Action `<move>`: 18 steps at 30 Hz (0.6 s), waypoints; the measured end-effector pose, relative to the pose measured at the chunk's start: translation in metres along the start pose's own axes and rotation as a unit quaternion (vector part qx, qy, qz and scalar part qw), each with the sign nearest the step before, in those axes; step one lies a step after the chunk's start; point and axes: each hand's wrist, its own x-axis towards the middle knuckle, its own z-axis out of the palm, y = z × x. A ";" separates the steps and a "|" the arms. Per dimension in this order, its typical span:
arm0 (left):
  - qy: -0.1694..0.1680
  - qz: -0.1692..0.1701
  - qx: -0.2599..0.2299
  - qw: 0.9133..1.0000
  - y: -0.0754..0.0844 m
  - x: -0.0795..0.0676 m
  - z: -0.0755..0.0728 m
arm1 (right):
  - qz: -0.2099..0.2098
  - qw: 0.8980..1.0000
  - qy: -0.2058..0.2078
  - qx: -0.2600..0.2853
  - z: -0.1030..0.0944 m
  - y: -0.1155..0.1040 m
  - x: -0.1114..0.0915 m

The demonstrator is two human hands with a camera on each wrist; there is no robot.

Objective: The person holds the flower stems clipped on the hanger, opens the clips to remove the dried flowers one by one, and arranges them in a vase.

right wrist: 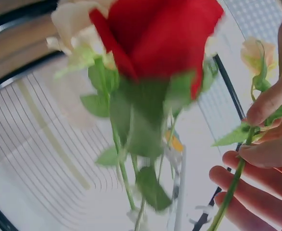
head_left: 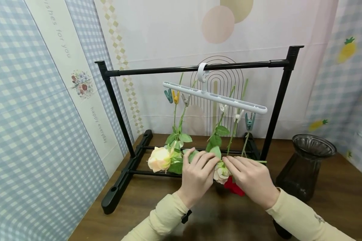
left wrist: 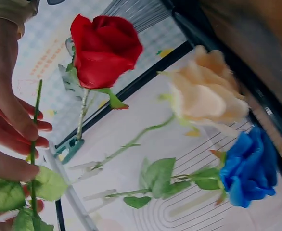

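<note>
A pale yellow rose [head_left: 160,159] lies sideways at the left, and both hands pinch its green stem [left wrist: 38,98]. My left hand [head_left: 198,175] holds it near the leaves. Further along, my right hand [head_left: 253,177] pinches it, with the bare stem end sticking out past the knuckles. Behind the hands, a cream rose [head_left: 221,174] and a red rose [left wrist: 106,50] hang head down from a white clip hanger [head_left: 214,96]. The blue rose [left wrist: 249,168] hanging there shows in the left wrist view but is hidden by the hands in the head view.
The hanger hooks over the bar of a black rack [head_left: 169,70] on a brown table [head_left: 157,197]. Its clips include a yellow clip [head_left: 175,97] and a teal clip [head_left: 249,121]. A dark glass vase [head_left: 303,170] stands right of the rack.
</note>
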 end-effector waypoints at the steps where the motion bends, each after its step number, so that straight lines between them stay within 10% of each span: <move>1: 0.010 0.014 -0.009 1.000 0.000 0.004 0.000 | 0.006 1.000 0.011 0.001 -0.001 0.003 0.002; 10: 0.006 0.114 -0.110 0.987 0.022 0.040 0.017 | 0.103 0.984 0.148 -0.011 -0.009 0.064 0.009; 15: -0.072 0.046 -0.228 0.970 0.043 0.055 0.038 | 0.185 0.965 0.185 -0.034 -0.012 0.102 0.008; 18: -0.147 -0.022 -0.328 0.933 0.056 0.062 0.051 | 0.238 0.955 0.174 -0.020 -0.016 0.124 0.003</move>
